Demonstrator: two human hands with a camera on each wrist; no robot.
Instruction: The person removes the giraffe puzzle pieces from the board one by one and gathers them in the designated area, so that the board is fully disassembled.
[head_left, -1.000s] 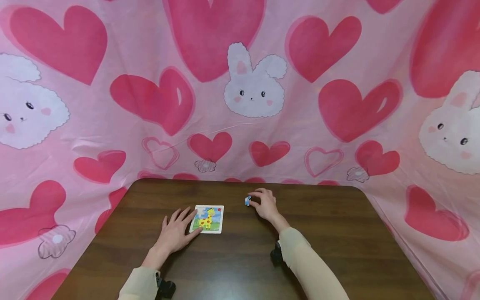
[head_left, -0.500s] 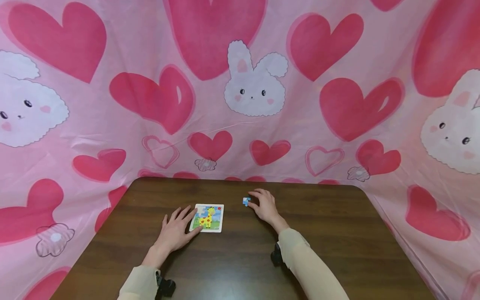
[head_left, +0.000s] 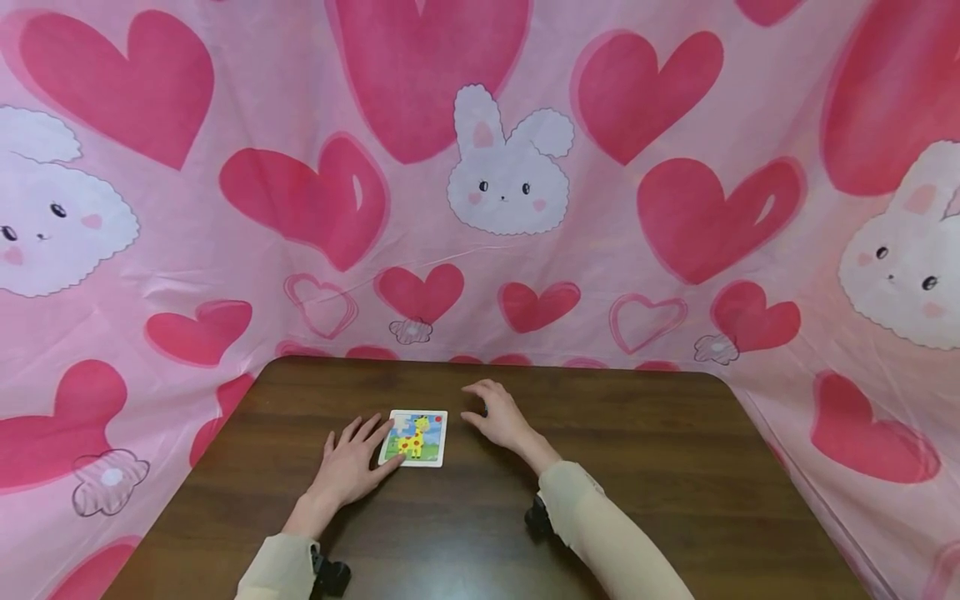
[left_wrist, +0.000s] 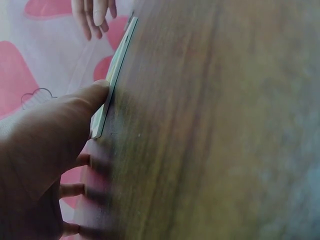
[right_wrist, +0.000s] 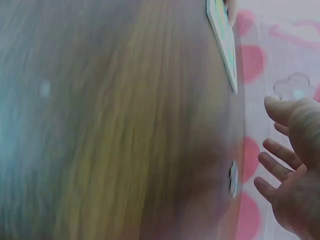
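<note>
A giraffe jigsaw puzzle (head_left: 426, 440) in a square white-edged tray lies on the table. Spread flat on the table at its left is my left hand (head_left: 348, 467), the thumb and a fingertip touching the tray's edge. To the right of the tray hovers my right hand (head_left: 501, 417), fingers apart and nothing between them. A small blue puzzle piece (right_wrist: 233, 178) lies on the table below that hand in the right wrist view. In the head view the hand covers nearly all of it. The thumb (left_wrist: 100, 90) rests on the tray's rim in the left wrist view.
Both hands work over a brown wooden table (head_left: 450, 533). A pink cloth with hearts and rabbits (head_left: 510, 183) hangs behind it and along both sides. Dark cameras sit on the left wrist (head_left: 330, 575) and the right wrist (head_left: 538, 518).
My right hand has let go of the small puzzle piece and moved left, over the piece, toward the tray. The left hand and the giraffe puzzle have stayed put.
</note>
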